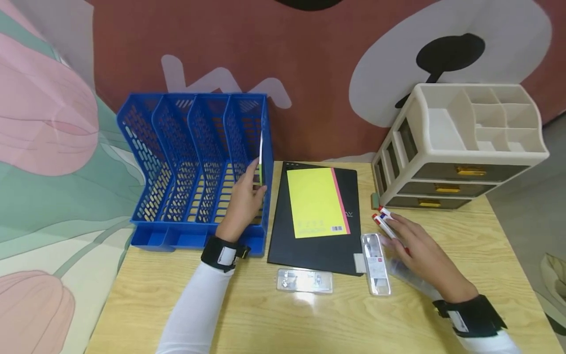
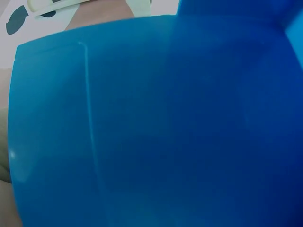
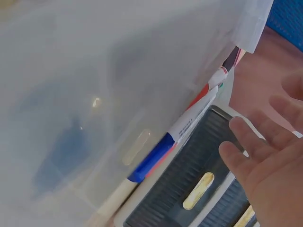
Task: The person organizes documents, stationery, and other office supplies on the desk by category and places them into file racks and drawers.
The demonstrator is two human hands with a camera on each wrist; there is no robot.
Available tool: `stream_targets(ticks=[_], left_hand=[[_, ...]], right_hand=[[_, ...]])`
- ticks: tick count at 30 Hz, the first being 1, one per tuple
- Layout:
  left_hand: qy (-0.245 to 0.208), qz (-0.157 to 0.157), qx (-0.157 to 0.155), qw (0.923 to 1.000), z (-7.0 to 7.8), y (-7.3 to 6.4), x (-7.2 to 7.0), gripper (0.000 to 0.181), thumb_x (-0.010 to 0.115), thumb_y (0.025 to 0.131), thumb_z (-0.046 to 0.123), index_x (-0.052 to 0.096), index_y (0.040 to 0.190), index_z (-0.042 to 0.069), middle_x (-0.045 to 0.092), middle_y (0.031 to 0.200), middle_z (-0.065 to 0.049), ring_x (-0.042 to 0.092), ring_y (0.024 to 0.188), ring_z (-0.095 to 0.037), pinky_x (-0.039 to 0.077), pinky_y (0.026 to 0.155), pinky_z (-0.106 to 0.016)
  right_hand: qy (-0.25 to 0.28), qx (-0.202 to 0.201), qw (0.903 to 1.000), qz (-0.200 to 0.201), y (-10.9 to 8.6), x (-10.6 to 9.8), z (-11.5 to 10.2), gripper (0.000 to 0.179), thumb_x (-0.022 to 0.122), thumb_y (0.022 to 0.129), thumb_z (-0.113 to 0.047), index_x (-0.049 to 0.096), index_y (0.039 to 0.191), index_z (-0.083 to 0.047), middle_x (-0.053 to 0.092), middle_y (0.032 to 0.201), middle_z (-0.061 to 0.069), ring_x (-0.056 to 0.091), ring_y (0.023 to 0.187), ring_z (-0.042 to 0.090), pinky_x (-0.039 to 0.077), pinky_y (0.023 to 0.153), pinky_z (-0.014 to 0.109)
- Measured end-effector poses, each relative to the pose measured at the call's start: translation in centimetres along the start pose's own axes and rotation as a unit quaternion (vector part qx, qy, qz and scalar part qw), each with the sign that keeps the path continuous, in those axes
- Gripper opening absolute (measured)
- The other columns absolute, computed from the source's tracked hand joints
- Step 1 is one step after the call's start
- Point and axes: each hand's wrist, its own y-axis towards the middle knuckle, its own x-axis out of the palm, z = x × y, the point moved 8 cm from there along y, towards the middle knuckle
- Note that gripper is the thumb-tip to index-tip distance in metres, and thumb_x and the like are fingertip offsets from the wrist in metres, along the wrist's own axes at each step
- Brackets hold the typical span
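My left hand (image 1: 243,201) reaches into the rightmost slot of the blue file rack (image 1: 192,223). Its thumb and fingers pinch the front edge of a thin upright notebook (image 1: 261,162), seen edge-on against the rack's side wall. A blue panel (image 2: 142,123) fills most of the left wrist view. My right hand (image 1: 420,250), its fingers loosely extended, hovers beside red-capped markers (image 1: 385,227) on the table. A marker with a blue section (image 3: 156,156) shows in the right wrist view. A clear plastic case (image 1: 413,278) lies partly beneath the right hand.
A yellow notebook (image 1: 314,206) lies on a black folder (image 1: 283,246) in the middle. Clear pencil cases (image 1: 376,268) lie in front, with a white block (image 1: 359,263) close by. A cream drawer organizer (image 1: 420,169) stands at right, beside a small green block (image 1: 375,200).
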Motion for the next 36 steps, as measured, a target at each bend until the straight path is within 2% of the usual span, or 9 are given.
stream_targets(ticks=[6, 13, 18, 22, 27, 29, 36], left_hand=[[0.008, 0.018, 0.006, 0.9998, -0.1, -0.1, -0.5, 0.075, 0.065, 0.091, 0.006, 0.025, 0.154, 0.016, 0.064, 0.114, -0.021, 0.068, 0.094, -0.028, 0.062, 0.071, -0.039], [0.016, 0.033, 0.021, 0.9991, 0.1, -0.4, -1.3, 0.076, 0.066, 0.091, 0.01, 0.025, 0.154, 0.015, 0.065, 0.115, -0.024, 0.069, 0.09, -0.03, 0.062, 0.068, -0.041], [0.026, 0.043, 0.039, 0.9979, 0.6, -0.4, -1.6, 0.074, 0.063, 0.092, 0.007, 0.025, 0.155, 0.018, 0.062, 0.126, -0.025, 0.068, 0.097, -0.032, 0.062, 0.073, -0.042], [0.051, 0.051, 0.051, 0.9961, 1.1, -0.3, -1.8, 0.074, 0.06, 0.093, 0.003, 0.024, 0.156, 0.019, 0.061, 0.129, -0.025, 0.064, 0.106, -0.035, 0.058, 0.082, -0.05], [0.086, 0.056, 0.06, 0.9929, 1.4, -0.1, -1.7, 0.078, 0.062, 0.092, 0.004, 0.021, 0.156, 0.021, 0.067, 0.108, -0.025, 0.065, 0.094, -0.036, 0.058, 0.076, -0.052], [0.099, 0.058, 0.062, 0.9915, 1.5, -0.1, -1.6, 0.078, 0.063, 0.092, 0.005, 0.021, 0.156, 0.018, 0.067, 0.099, -0.023, 0.065, 0.089, -0.035, 0.057, 0.073, -0.051], [0.096, 0.06, 0.047, 0.9924, 1.6, -0.6, -1.5, 0.071, 0.063, 0.093, 0.009, 0.026, 0.154, 0.007, 0.067, 0.104, -0.024, 0.067, 0.09, -0.032, 0.06, 0.074, -0.048]], right_hand=[[-0.033, -0.001, 0.9994, 0.005, -0.3, -0.6, -0.3, 0.061, 0.074, 0.081, -0.013, 0.052, 0.137, -0.002, 0.047, 0.143, 0.025, 0.047, 0.123, 0.046, 0.044, 0.095, 0.067], [-0.046, -0.011, 0.9988, 0.015, -0.6, -1.5, -0.8, 0.059, 0.072, 0.081, -0.013, 0.052, 0.135, 0.0, 0.046, 0.142, 0.028, 0.047, 0.122, 0.048, 0.043, 0.094, 0.068], [-0.043, -0.007, 0.9989, 0.016, -0.6, -1.9, -0.9, 0.059, 0.073, 0.081, -0.013, 0.052, 0.136, -0.001, 0.046, 0.143, 0.027, 0.046, 0.122, 0.048, 0.043, 0.094, 0.068], [-0.04, -0.008, 0.999, 0.018, -0.6, -2.0, -1.0, 0.059, 0.074, 0.08, -0.013, 0.053, 0.135, -0.001, 0.046, 0.143, 0.028, 0.046, 0.123, 0.048, 0.043, 0.095, 0.067], [-0.045, 0.005, 0.999, 0.001, -0.5, -1.8, -1.0, 0.06, 0.074, 0.081, -0.016, 0.053, 0.136, -0.003, 0.044, 0.145, 0.026, 0.046, 0.123, 0.047, 0.044, 0.094, 0.068], [-0.048, 0.008, 0.9988, -0.006, -0.4, -1.6, -0.9, 0.059, 0.074, 0.082, -0.016, 0.053, 0.136, -0.004, 0.044, 0.145, 0.025, 0.045, 0.124, 0.046, 0.043, 0.095, 0.067], [-0.054, 0.006, 0.9984, -0.014, -0.6, -1.6, -1.1, 0.058, 0.074, 0.082, -0.017, 0.054, 0.134, -0.003, 0.044, 0.145, 0.026, 0.046, 0.123, 0.047, 0.044, 0.094, 0.067]])
